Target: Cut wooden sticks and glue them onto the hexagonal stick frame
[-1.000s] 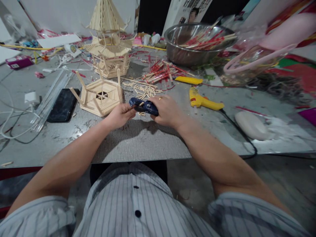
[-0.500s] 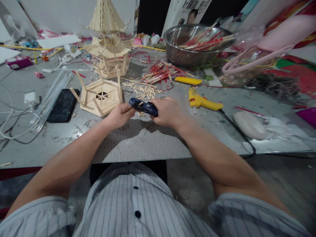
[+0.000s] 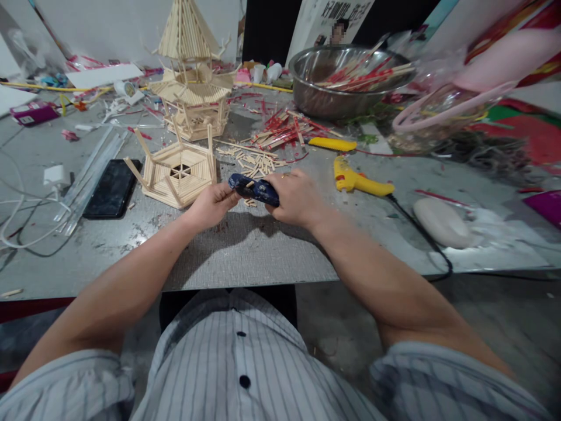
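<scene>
My right hand (image 3: 294, 196) is wrapped round a dark blue hand tool (image 3: 264, 192), whose exact kind I cannot make out. A short bit of thin wooden stick (image 3: 250, 183) shows across the tool's middle. On the other side, the fingers of my left hand (image 3: 215, 204) are pinched together at the tool's far end, in line with that stick; the part between them is hidden. Just left of the tool, a six-sided wooden stick frame (image 3: 179, 196) with upright posts lies on the table. Behind my hands is a pile of short cut sticks (image 3: 258, 162).
A tiered stick pagoda (image 3: 193, 88) stands behind the frame. Red-tipped sticks (image 3: 280, 131), a yellow-handled knife (image 3: 332, 144) and a yellow glue gun (image 3: 362, 182) lie to the right, near a steel bowl (image 3: 311, 96). A black phone (image 3: 111, 190) and white cables lie left.
Almost nothing differs. Both hands and the blue tool hold the same place, with only a very slight shift of the view.
</scene>
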`<state>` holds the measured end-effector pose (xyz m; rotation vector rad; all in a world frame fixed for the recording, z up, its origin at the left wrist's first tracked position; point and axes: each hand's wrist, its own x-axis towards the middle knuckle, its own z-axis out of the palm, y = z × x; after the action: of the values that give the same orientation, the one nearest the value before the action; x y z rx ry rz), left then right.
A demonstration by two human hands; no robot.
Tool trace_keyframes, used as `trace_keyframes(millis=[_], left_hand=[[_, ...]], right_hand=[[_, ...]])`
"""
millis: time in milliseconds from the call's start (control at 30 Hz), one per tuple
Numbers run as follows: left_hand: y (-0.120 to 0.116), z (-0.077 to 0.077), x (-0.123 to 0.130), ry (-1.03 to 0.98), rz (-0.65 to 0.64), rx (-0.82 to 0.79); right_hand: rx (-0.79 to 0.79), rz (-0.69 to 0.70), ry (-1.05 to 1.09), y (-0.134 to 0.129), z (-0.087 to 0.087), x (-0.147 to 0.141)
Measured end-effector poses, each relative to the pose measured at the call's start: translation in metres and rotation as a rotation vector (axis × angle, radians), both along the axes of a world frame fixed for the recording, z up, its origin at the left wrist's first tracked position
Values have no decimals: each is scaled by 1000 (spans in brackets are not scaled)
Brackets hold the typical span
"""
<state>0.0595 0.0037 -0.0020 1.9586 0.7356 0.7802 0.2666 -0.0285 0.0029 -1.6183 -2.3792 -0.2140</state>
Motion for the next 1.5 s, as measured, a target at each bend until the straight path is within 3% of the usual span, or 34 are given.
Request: trace_keyframes(millis=[200, 567, 700, 900, 1100, 1300, 1500], left_hand=[[-2, 4, 0, -5, -126, -218], [-7, 8, -1, -159, -312, -742], [-5, 10, -2, -162, -326, -810], [-1, 10, -1, -152, -100, -567], [0, 6, 2, 88, 88, -295], [-2, 4, 4, 329, 213, 191], [-5, 5, 5, 514, 224, 285]], right_hand=[[21, 165, 83, 8, -3, 7], [-42, 267, 89, 4, 3, 9], [-14, 257, 88, 6, 1, 9], [54, -43, 110, 18, -9, 19], [-107, -353, -4, 19, -11, 18], [-197, -459, -24, 20, -10, 17], [-140, -427, 16, 24, -14, 20]])
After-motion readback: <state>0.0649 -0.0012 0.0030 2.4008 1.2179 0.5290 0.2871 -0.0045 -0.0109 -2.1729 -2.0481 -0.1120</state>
